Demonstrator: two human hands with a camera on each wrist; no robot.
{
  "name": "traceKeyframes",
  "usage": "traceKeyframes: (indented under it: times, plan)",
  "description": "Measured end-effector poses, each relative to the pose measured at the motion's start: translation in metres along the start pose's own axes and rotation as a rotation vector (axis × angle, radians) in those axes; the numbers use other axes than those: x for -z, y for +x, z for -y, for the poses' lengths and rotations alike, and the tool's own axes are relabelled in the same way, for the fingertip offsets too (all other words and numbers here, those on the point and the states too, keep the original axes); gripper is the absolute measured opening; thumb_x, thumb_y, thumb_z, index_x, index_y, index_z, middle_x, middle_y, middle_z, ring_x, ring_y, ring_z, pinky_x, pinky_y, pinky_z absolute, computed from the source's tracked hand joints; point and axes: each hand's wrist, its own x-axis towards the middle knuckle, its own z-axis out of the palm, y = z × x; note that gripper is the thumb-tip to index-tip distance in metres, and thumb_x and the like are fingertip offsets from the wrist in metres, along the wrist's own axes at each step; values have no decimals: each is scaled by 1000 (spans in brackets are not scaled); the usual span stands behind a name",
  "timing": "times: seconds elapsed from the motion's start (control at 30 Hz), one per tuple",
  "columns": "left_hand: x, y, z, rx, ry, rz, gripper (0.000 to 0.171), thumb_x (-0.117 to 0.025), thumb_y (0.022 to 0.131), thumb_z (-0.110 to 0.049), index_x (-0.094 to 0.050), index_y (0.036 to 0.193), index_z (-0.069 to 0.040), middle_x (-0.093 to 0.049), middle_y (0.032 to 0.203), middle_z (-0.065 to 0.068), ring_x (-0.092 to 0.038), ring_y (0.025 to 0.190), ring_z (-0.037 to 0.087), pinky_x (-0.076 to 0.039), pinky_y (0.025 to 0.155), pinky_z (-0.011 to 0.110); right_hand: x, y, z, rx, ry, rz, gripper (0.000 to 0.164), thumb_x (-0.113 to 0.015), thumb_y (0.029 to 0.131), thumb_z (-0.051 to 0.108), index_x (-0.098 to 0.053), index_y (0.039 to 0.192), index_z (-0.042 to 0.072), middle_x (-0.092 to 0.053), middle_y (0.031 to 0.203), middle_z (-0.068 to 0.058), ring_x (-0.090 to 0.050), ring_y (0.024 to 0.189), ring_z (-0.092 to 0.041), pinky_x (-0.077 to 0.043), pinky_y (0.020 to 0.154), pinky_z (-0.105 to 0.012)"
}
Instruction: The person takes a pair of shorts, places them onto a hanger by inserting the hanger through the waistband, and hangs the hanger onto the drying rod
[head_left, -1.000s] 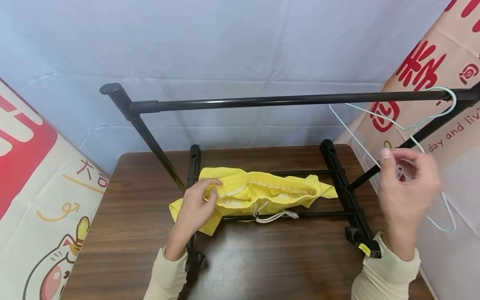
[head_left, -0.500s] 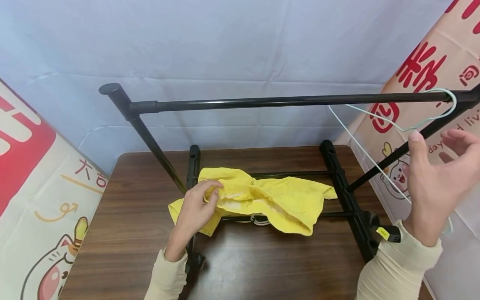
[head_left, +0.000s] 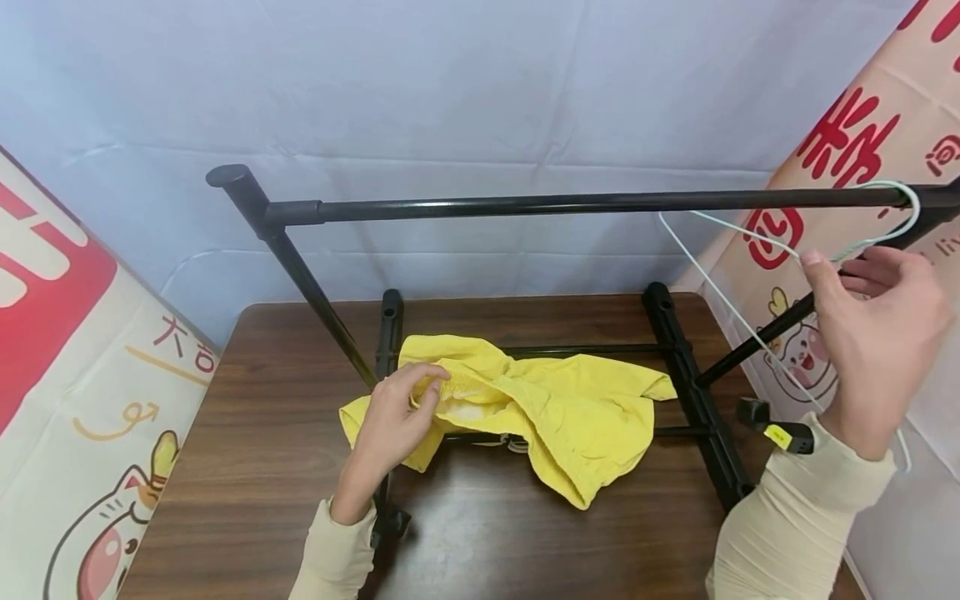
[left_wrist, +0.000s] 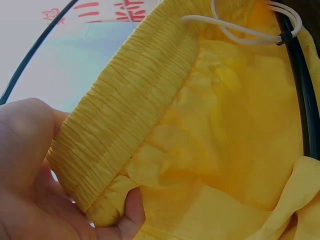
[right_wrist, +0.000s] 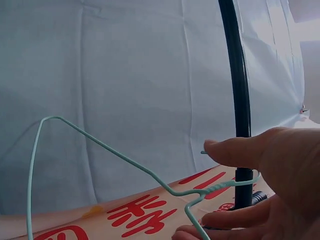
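Observation:
Yellow shorts [head_left: 592, 408] with a gathered elastic waistband lie across the lower bars of a black rack. My left hand [head_left: 393, 412] pinches the left end of that waistband [left_wrist: 115, 115] between thumb and fingers. A pale mint wire hanger [right_wrist: 217, 187] hangs by its hook from the top bar at the right. Around its neck is my right hand [head_left: 885, 333], thumb above and fingers below, with a gap still between them. Whether the fingers touch the wire is hard to tell. White drawstring [left_wrist: 240, 35] shows in the left wrist view; the shorts mostly cover it in the head view.
The rack's top bar [head_left: 487, 205] runs across in front of me, its side posts slanting down to feet on the brown wooden table [head_left: 480, 542]. A pale cloth backdrop [head_left: 450, 83] hangs behind, with printed banners [head_left: 847, 133] at the sides.
My right hand has moved right and up to the hanger's neck. The right part of the shorts has flopped toward me, covering the drawstring. My left hand stays put.

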Motion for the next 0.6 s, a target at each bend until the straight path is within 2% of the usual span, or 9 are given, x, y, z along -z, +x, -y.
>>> traceKeyframes:
  times: [0.1,0.2,0.3,0.43,0.53,0.6]
  plan:
    - [0,1,-1,-1,-1,-5,19,-56,100,-19,-70,111,-24,-69,117,-4,-46,58,7,-43,58,24,-1,9,1,-30,-19,78,60,-67,83,59,-53,136,35,-52,105,25,-44,87,8,-48,79,-12]
    - [1,1,-2,1,1,-3,19,-56,100,-19,-70,111,-25,-69,117,-4,-44,56,6,-43,56,24,-4,20,3,-39,-24,158,50,-66,84,61,-57,125,34,-52,85,29,-47,77,7,-40,61,-13]
    - [1,1,-3,6,-3,6,19,-56,100,-20,-69,111,-25,-69,117,-3,-43,53,5,-43,54,23,-7,31,4,-35,13,236,39,-65,85,59,-61,111,30,-54,69,32,-54,63,11,-39,61,-20]
    - [0,1,-3,15,-6,9,19,-55,100,-19,-70,111,-25,-69,116,-4,-44,52,5,-43,51,23,-11,40,4,-29,63,294,28,-65,87,55,-67,99,30,-58,63,30,-60,53,9,-41,63,-20]
    - [0,0,-3,18,-5,6,19,-56,99,-19,-70,110,-26,-70,114,-5,-46,54,6,-43,52,23,-12,42,5,-31,37,302,27,-62,88,57,-66,96,31,-57,61,31,-59,52,9,-42,57,-17]
    - [0,0,-3,20,-4,4,19,-56,99,-18,-70,109,-27,-70,113,-6,-46,56,7,-43,53,23,-13,42,8,-30,27,294,29,-61,89,57,-65,100,31,-55,63,32,-58,51,10,-42,55,-14]
